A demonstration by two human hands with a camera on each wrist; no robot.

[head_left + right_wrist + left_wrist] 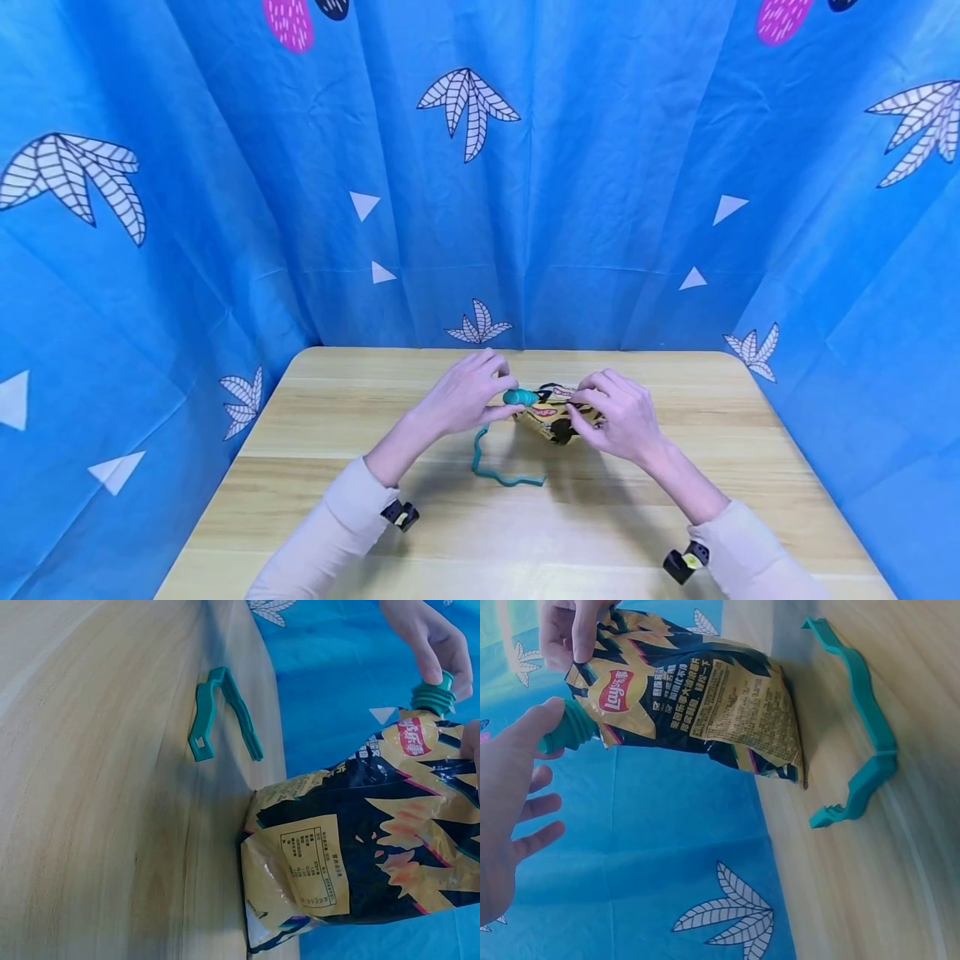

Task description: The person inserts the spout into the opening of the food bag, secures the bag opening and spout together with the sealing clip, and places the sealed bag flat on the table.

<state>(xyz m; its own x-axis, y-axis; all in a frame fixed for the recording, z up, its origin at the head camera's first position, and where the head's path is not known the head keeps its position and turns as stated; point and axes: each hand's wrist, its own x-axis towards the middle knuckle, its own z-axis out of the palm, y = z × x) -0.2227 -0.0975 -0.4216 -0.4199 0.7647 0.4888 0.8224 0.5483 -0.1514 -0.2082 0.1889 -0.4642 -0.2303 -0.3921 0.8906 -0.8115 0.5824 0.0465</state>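
My left hand [468, 393] pinches a green ribbed screw-cap-like spout [574, 724] between thumb and fingers; its other fingers are spread in the left wrist view. The spout sits at one top corner of a black-and-gold Lay's chip bag [705, 697]. Whether it goes inside the bag's mouth or only touches it, I cannot tell. My right hand [618, 417] pinches the bag's top edge at the other side, partly cut off in the right wrist view. The bag hangs upright, its bottom at or just above the table.
On the wooden table [360, 500], left of the bag, lies a bent green plastic clip strip [864, 697], opened out at its hinge. Blue curtains [600, 208] with leaf prints stand behind and on both sides of the table.
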